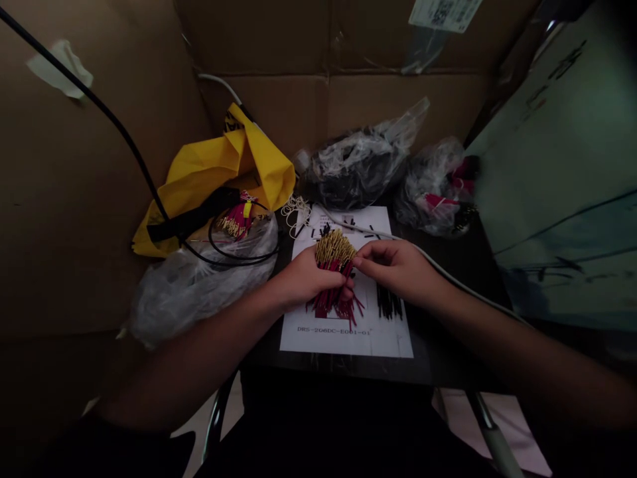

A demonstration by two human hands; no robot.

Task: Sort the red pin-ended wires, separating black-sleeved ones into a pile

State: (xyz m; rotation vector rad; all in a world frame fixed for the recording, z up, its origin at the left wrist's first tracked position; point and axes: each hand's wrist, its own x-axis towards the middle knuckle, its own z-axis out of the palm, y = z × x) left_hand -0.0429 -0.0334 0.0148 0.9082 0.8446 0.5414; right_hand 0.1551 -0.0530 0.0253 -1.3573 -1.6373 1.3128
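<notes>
My left hand (318,275) is closed round a bundle of red wires with gold terminals (334,251) at their upper ends, held over a printed sheet of paper (348,342). At the right edge of the bundle, my right hand (391,262) pinches with thumb and forefinger close to one terminal. Whether a single wire is between those fingertips is too small to make out. Short black pieces (389,302) lie on the paper below my right hand. A few more small black bits lie near the sheet's top edge.
Behind the sheet stand a clear bag of dark parts (355,166) and another bag with red wires (438,199). To the left are a yellow bag (219,162), a terminal bundle (239,218) and crumpled plastic (199,285). A grey cable (448,275) crosses the dark table; cardboard (279,106) walls it in.
</notes>
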